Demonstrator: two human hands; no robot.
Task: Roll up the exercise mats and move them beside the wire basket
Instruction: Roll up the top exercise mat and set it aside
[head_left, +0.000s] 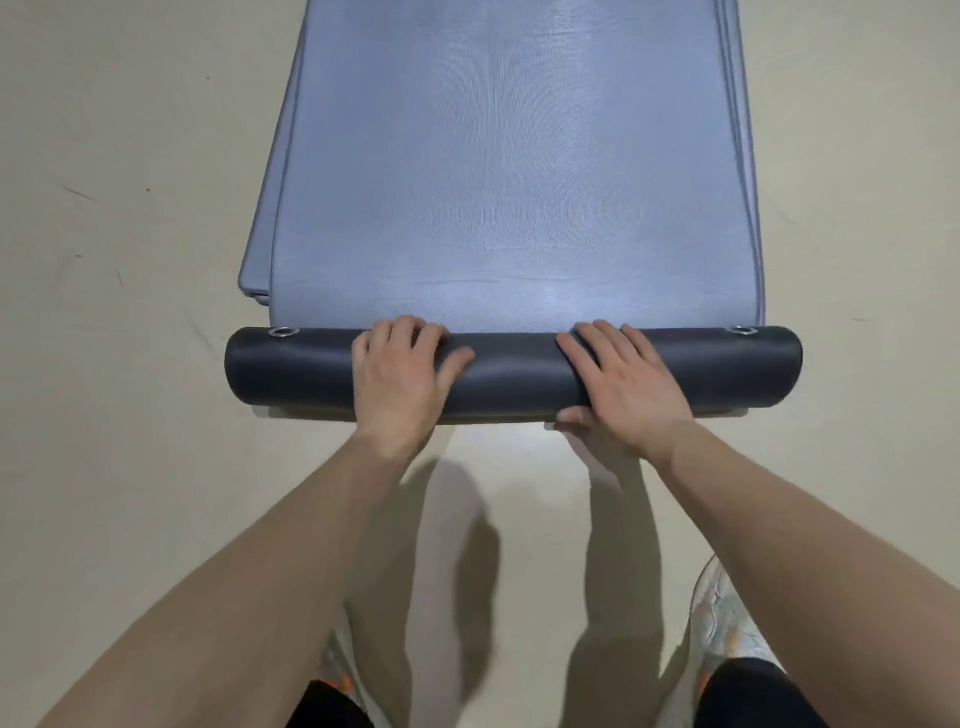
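- Closest in: black shorts (753, 691) and a pale sneaker (727, 623) at the bottom edge, person bent over the floor (104, 467), both forearms reaching fwd.
- Left hand (402, 376) is on the roll (514, 376), fingers (410, 332) curled over its far side, thumb lying along the top. It's gripping.
- Right hand (623, 382) does the same a bit further along: fingers draped over the top, thumb tucked at the near lower edge, clasping the roll.
- The roll is the dark underside of the top mat (514, 182). It's only a short way in, w/ metal eyelets (282, 331) showing at each end.
- Most of that blue mat lies flat ahead, on a stack of more mats (254, 260) whose edges peek out at left.
- Progress, I'd say: early. 1st mat barely started, the others untouched, no carry yet, and the wire basket isn't in shot.
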